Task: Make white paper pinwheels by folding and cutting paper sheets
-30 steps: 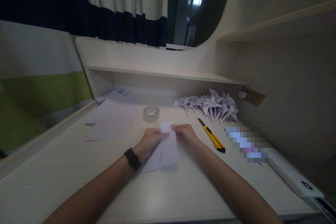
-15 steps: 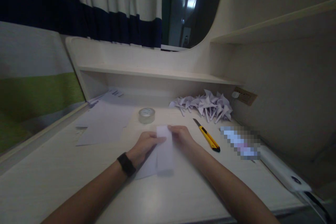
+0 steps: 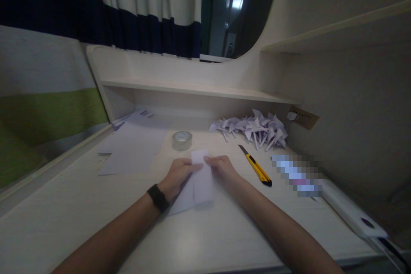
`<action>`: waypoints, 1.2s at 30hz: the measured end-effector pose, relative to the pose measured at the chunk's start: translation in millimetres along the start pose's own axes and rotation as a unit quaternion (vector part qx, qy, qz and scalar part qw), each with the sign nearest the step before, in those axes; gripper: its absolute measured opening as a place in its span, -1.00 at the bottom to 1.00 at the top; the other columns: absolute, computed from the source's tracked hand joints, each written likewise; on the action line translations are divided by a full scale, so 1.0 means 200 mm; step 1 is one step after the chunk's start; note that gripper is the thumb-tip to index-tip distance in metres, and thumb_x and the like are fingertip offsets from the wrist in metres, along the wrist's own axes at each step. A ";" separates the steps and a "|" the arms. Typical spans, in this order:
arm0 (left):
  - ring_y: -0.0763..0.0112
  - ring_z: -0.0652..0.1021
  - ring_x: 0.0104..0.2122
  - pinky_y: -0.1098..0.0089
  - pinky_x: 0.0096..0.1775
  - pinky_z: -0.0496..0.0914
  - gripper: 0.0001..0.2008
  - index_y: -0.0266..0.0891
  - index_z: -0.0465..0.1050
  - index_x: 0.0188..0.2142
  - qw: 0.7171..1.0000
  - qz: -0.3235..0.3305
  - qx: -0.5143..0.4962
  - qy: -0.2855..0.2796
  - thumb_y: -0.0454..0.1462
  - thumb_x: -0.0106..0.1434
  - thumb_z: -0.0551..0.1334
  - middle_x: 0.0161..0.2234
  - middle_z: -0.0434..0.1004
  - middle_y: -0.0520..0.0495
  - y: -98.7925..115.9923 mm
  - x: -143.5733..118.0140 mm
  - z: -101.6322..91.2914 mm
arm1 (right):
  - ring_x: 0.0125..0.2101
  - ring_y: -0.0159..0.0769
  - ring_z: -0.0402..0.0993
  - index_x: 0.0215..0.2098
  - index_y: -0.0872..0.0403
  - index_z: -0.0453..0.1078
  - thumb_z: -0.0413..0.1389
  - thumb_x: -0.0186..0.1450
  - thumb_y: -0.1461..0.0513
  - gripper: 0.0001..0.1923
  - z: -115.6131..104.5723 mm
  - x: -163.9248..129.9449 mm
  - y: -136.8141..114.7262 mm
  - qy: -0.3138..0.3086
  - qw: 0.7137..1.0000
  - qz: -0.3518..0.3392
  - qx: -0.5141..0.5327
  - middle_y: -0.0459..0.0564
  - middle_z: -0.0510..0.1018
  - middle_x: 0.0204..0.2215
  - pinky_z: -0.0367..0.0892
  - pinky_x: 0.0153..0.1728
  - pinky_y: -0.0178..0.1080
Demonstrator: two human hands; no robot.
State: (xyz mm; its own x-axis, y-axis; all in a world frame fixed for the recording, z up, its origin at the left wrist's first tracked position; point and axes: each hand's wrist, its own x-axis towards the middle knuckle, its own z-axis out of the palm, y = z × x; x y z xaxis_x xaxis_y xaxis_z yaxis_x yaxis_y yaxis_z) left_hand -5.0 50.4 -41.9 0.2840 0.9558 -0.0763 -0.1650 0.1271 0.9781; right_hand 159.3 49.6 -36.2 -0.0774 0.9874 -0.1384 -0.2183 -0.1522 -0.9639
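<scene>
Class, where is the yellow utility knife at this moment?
In the head view, the yellow utility knife lies on the desk, right of the right hand and nearer the camera than the paper pinwheels.

I record one white paper strip (image 3: 203, 185), narrow and unmarked on its visible face, long sides running toward the near edge of the table (image 3: 237, 239). Fingers (image 3: 219, 161) grip both long edges close to its far end; its near end is blurred. Behind its left edge I note a white sheet (image 3: 184, 200), partly covered. I cannot confirm whether the two are joined.
</scene>
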 end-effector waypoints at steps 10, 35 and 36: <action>0.32 0.53 -0.55 0.38 -0.50 0.35 -0.79 -0.38 0.54 -0.43 0.999 -0.020 -0.017 0.021 -0.29 -0.07 0.43 -0.47 0.60 -0.18 0.04 0.04 0.00 | -0.58 -0.28 0.46 -0.58 0.19 0.45 0.32 0.02 0.12 -0.72 -0.01 0.03 0.01 -0.006 1.000 0.013 0.003 0.08 0.57 -0.59 0.36 -0.48 -0.25; 0.25 0.57 -0.46 0.30 -0.36 0.44 -0.70 -0.40 0.50 -0.35 0.996 -0.008 -0.076 -0.045 -0.33 -0.12 0.45 -0.40 0.60 -0.23 0.07 0.31 -0.06 | -0.57 -0.32 0.48 -0.47 0.22 0.48 0.25 0.11 0.22 -0.83 -0.07 0.19 -0.01 -0.032 0.999 0.032 0.008 0.08 0.59 -0.54 0.37 -0.54 -0.33; 0.26 0.57 -0.46 0.30 -0.36 0.44 -0.70 -0.39 0.50 -0.36 0.996 -0.006 -0.077 -0.045 -0.32 -0.11 0.45 -0.40 0.60 -0.22 0.07 0.30 -0.06 | -0.56 -0.32 0.48 -0.48 0.21 0.48 0.24 0.12 0.22 -0.83 -0.07 0.19 -0.01 -0.032 0.999 0.029 0.009 0.08 0.59 -0.54 0.38 -0.53 -0.33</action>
State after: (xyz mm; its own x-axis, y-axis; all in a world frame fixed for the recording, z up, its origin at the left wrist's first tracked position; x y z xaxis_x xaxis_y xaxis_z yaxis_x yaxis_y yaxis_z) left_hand -1.1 112.9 -34.4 0.3700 0.9268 -0.0637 -0.3016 0.1847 0.9354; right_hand 169.7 87.1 -43.1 -0.1519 0.9722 -0.1784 -0.2288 -0.2101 -0.9505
